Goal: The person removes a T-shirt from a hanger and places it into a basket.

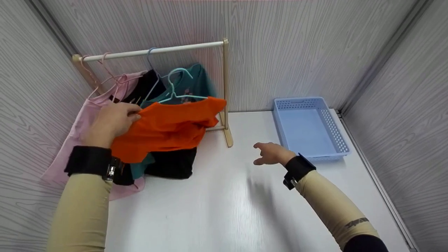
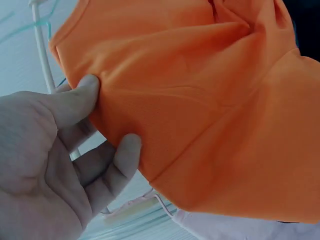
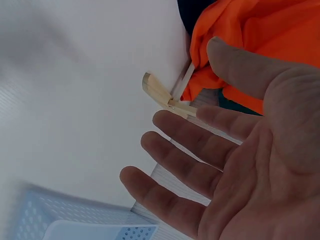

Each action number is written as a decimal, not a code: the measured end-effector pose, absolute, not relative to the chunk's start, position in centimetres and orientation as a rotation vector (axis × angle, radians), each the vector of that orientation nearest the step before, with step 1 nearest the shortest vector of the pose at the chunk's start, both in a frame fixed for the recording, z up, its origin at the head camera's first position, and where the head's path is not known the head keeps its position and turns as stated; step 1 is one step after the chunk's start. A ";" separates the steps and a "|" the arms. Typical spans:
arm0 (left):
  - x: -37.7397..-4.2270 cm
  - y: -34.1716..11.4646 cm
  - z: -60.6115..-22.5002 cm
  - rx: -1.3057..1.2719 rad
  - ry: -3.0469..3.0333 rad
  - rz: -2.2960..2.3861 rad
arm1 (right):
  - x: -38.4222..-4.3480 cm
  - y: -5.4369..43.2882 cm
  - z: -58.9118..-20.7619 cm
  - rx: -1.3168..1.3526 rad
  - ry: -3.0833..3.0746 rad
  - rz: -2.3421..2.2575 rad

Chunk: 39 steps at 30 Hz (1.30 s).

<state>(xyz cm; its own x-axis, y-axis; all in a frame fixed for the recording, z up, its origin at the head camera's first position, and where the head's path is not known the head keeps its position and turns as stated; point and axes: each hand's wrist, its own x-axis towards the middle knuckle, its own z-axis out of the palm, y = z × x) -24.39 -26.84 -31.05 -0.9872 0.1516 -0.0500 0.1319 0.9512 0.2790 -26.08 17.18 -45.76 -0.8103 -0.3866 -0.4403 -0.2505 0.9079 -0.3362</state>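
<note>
An orange garment (image 1: pixel 168 122) hangs on a mint-green hanger (image 1: pixel 172 91), whose hook stands in front of and below the rack's rail. My left hand (image 1: pixel 113 120) pinches the garment at its left shoulder; in the left wrist view the thumb and fingers (image 2: pixel 131 150) hold the orange cloth (image 2: pixel 190 115) along its edge. My right hand (image 1: pixel 271 153) is held over the white table, left of the blue basket, with its fingers spread and nothing in them. The right wrist view shows its extended fingers (image 3: pixel 185 142) apart from the orange cloth.
A clothes rack with a white rail (image 1: pixel 189 46) and wooden posts (image 1: pixel 225 84) stands at the back left. On it hang a pink garment (image 1: pixel 78 122), black clothing (image 1: pixel 171 164) and a teal shirt (image 1: pixel 199 78). A light-blue basket (image 1: pixel 308 126) sits at the right on the white table (image 1: pixel 196 213).
</note>
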 end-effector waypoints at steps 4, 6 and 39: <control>-24.0 -25.1 -31.7 0.328 3.037 0.446 | -26.0 17.5 -45.4 -0.470 2.710 -0.482; -24.1 -23.7 -32.1 0.353 3.029 0.475 | -26.0 17.4 -45.2 -0.490 2.822 -0.580; -25.9 -7.1 -37.7 0.563 2.717 1.065 | -23.8 20.2 -44.6 -0.621 3.284 -0.724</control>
<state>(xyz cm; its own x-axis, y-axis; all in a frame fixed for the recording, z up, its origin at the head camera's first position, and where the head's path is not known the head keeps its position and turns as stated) -25.91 -7.07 -37.68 -0.9145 0.4041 -0.0190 0.2835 0.6737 0.6825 -23.81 20.21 -44.57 -0.8968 -0.2840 0.3392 -0.4003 0.8474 -0.3489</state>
